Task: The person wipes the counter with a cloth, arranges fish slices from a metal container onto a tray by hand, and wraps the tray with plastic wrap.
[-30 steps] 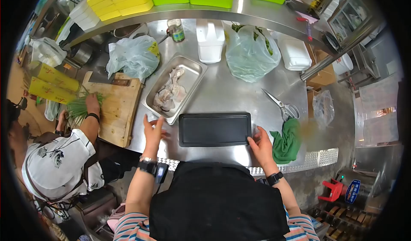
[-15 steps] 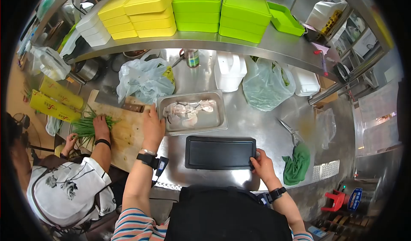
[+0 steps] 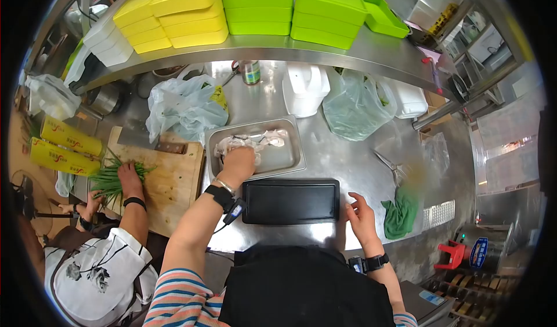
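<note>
My left hand (image 3: 238, 165) reaches down into the steel tray (image 3: 296, 144), at the left end of the pale raw meat (image 3: 270, 137). Its fingertips are hidden in the tray, so any grip cannot be made out. A black rectangular tray (image 3: 291, 202) lies flat on the steel table, just in front of the steel one. Beside its right edge is my right hand (image 3: 361, 215), fingers apart and holding nothing. Scissors (image 3: 396, 169) and a green cloth (image 3: 398, 214) lie farther right.
Another person's hand (image 3: 129, 178) rests on green stalks (image 3: 110, 179) on a wooden board (image 3: 174, 193) at left. Plastic bags (image 3: 185, 107), a white jug (image 3: 304, 92) and a jar (image 3: 250, 71) stand behind. Yellow and green boxes (image 3: 328, 13) fill the shelf above.
The steel tray was turned from slanting to nearly crosswise. My left hand moved from its left side into it. My right hand touched the black tray's right edge, then came away.
</note>
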The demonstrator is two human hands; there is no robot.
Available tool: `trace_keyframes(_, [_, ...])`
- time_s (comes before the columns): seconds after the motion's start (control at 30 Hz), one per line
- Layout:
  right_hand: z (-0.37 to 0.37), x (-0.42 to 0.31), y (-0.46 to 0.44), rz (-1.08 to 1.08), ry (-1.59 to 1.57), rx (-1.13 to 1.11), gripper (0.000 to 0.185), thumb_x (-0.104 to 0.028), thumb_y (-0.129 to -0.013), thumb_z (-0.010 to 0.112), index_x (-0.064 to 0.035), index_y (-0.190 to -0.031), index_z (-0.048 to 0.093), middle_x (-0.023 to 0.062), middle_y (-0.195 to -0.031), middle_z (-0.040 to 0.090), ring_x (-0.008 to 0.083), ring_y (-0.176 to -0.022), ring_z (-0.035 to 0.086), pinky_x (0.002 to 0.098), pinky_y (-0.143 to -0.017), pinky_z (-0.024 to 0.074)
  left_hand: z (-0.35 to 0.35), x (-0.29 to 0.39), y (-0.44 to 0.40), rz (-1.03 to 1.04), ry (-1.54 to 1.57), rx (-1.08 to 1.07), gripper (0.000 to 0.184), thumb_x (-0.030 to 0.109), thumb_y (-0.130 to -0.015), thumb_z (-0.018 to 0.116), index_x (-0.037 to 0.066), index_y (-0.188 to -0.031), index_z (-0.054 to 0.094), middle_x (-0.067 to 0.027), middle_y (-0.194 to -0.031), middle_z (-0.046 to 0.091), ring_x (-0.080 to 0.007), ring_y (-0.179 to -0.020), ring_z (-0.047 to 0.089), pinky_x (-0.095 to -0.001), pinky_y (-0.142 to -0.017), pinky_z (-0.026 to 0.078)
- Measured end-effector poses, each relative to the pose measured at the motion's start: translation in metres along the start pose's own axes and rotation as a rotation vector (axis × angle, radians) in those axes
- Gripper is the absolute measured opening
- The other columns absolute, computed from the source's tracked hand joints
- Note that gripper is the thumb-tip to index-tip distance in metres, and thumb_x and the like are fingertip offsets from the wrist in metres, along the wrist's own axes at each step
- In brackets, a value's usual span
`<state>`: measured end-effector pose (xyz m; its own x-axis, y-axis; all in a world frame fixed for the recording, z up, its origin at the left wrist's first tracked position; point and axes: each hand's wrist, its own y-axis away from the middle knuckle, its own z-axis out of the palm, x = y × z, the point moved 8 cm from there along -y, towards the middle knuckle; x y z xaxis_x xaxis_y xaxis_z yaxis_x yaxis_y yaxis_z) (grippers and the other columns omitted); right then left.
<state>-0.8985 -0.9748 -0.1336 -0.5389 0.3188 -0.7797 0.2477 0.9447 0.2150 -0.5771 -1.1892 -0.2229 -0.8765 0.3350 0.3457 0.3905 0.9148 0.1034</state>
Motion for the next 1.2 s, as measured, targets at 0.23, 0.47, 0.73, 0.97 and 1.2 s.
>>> trace_keyframes(0.23, [0.017,-0.04,-0.003,-0.097,-0.158,-0.171,0.024,-0.005,-0.092,0.059,-0.0031,-0.116,0.061,0.0042,-0.078,0.062,0.0099,-0.064,0.061,0.0237,-0.059,0.0509,-0.053,0.007,0.036,-0.218,1.062,-0.133,0.019,0.012,-0.081,0.07,0.003,-0.097,0.068,-0.0049,-0.092,0.07,-0.0184,-0.081,0.068,-0.0301,-0.068,0.053])
trace_keyframes(0.47, [0.056,-0.125,-0.016,-0.397,-0.334,-0.384,0.032,-0.01,-0.091,0.063,-0.0062,-0.123,0.059,0.0042,-0.102,0.06,0.0117,-0.083,0.061,0.0239,-0.07,0.052,-0.067,0.13,0.103,-0.101,1.684,-0.523,0.024,0.014,-0.092,0.063,0.005,-0.115,0.065,-0.0017,-0.102,0.068,-0.0116,-0.091,0.066,-0.0267,-0.078,0.054])
trace_keyframes(0.73, [0.114,-0.072,-0.013,-0.01,-0.639,-0.687,0.017,-0.015,-0.09,0.066,-0.004,-0.101,0.061,0.0018,-0.091,0.064,0.0099,-0.076,0.063,0.0227,-0.064,0.0522,-0.02,0.124,0.133,-0.112,1.271,-0.168,0.016,0.01,-0.092,0.061,0.008,-0.107,0.059,-0.0019,-0.091,0.066,-0.0091,-0.078,0.061,-0.0255,-0.068,0.051])
trace_keyframes(0.97, [0.116,-0.115,0.008,-0.76,0.037,-0.32,0.026,-0.006,-0.081,0.069,-0.0061,-0.107,0.063,0.0084,-0.097,0.066,0.0227,-0.09,0.065,0.032,-0.074,0.0529,0.016,0.111,0.155,-0.529,1.519,-0.178,0.031,0.031,-0.098,0.056,0.0,-0.103,0.061,-0.0101,-0.097,0.067,-0.0172,-0.083,0.066,-0.0289,-0.073,0.055])
trace_keyframes(1.2, [0.094,-0.129,0.012,-0.532,0.084,-0.552,0.04,-0.015,-0.082,0.071,-0.0063,-0.119,0.06,0.0111,-0.121,0.061,0.0218,-0.107,0.061,0.035,-0.082,0.05,0.024,0.109,0.16,-0.553,1.815,-0.204,0.028,0.028,-0.099,0.054,0.003,-0.109,0.06,-0.0104,-0.096,0.067,-0.0184,-0.086,0.067,-0.0306,-0.075,0.056])
